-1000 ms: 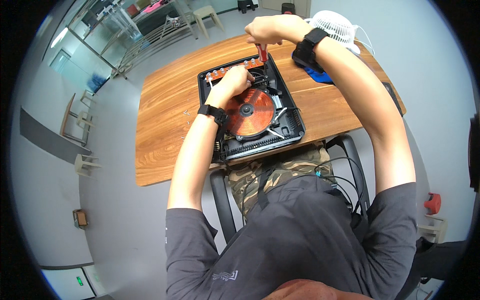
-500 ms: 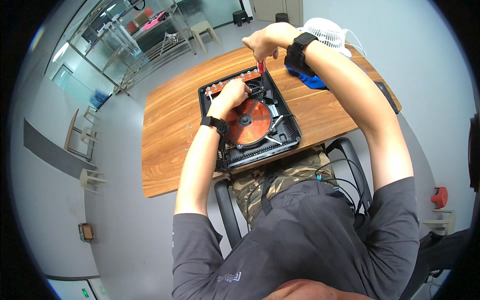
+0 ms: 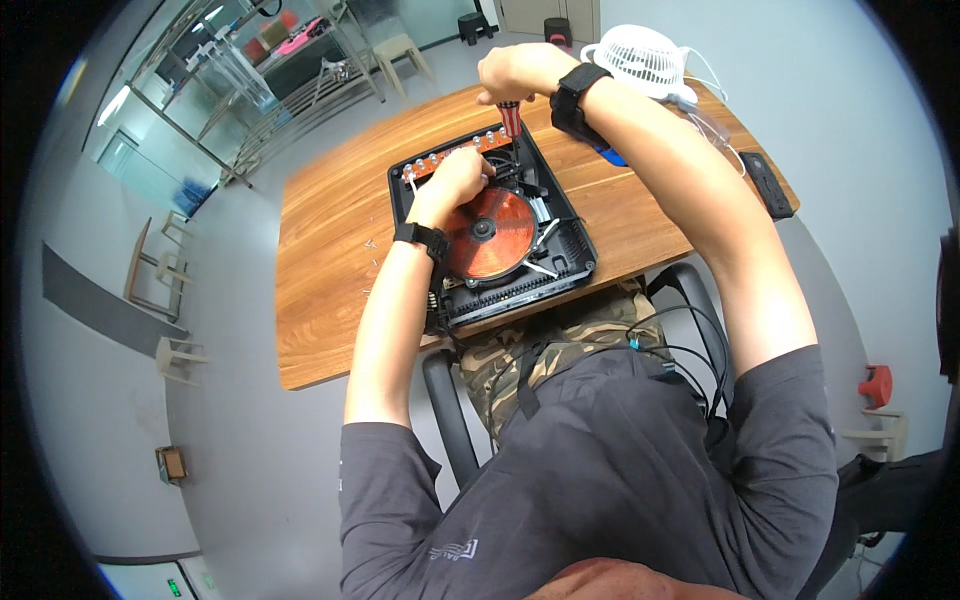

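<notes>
An opened induction cooker lies on the wooden table, its black housing (image 3: 573, 250) holding a round copper coil (image 3: 492, 234). Along its far edge runs an orange circuit strip (image 3: 485, 141) with several silver round parts. My right hand (image 3: 518, 73) is wrapped round the top of a screwdriver (image 3: 511, 119) with a red and white striped handle, standing nearly upright over the housing's far right part; its tip is hard to make out. My left hand (image 3: 459, 178) reaches over the coil's far left side, fingers curled together near black wires; whatever they pinch is hidden.
Several small screws (image 3: 371, 245) lie on the wooden table (image 3: 325, 290) left of the housing. A white fan (image 3: 640, 62) stands at the far right, a blue cloth (image 3: 611, 157) is partly under my right forearm, and a black strip-shaped device (image 3: 767, 185) lies by the right edge.
My right hand has moved slightly left, and more of the screwdriver's handle shows below it. The blue cloth is now mostly covered by my forearm. My left hand stays at the coil.
</notes>
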A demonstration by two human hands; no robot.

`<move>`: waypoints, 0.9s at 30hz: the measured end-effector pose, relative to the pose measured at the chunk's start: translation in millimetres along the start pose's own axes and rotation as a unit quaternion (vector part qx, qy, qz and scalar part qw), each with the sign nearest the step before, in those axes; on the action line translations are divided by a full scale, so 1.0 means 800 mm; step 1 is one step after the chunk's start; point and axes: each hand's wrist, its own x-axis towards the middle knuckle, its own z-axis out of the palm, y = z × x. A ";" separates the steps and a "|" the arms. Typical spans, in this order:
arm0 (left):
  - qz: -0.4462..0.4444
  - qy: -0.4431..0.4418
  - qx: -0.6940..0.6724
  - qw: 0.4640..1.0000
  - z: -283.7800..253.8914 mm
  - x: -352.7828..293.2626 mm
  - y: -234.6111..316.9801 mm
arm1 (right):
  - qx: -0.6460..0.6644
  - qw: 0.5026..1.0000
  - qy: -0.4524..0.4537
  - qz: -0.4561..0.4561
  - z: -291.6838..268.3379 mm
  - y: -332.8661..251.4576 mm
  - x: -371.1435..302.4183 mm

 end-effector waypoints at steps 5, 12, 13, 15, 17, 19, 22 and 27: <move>0.040 0.030 -0.010 0.999 0.015 0.006 -0.019 | -0.022 0.999 -0.027 0.011 -0.016 0.002 -0.013; 0.008 0.015 0.008 1.000 0.013 0.005 -0.009 | 0.070 0.993 -0.093 -0.031 -0.001 0.023 0.012; 0.006 0.014 0.005 1.000 0.015 0.003 -0.010 | 0.110 0.992 -0.052 -0.042 0.001 0.024 0.005; -0.007 -0.003 0.010 1.000 0.005 0.000 0.002 | 0.061 0.993 -0.102 -0.019 -0.018 0.020 -0.009; -0.008 -0.005 0.005 1.000 0.000 -0.004 0.006 | 0.014 0.997 -0.071 -0.018 -0.017 0.014 -0.007; -0.007 -0.010 0.003 1.000 0.001 -0.005 0.007 | 0.030 0.998 -0.050 0.011 -0.011 0.011 0.000; 0.000 0.000 0.014 1.000 0.003 -0.002 0.002 | -0.005 1.000 0.000 0.004 0.007 0.013 0.016; -0.017 0.011 0.013 1.000 0.005 -0.001 0.004 | -0.024 0.993 -0.099 0.055 -0.007 0.008 0.010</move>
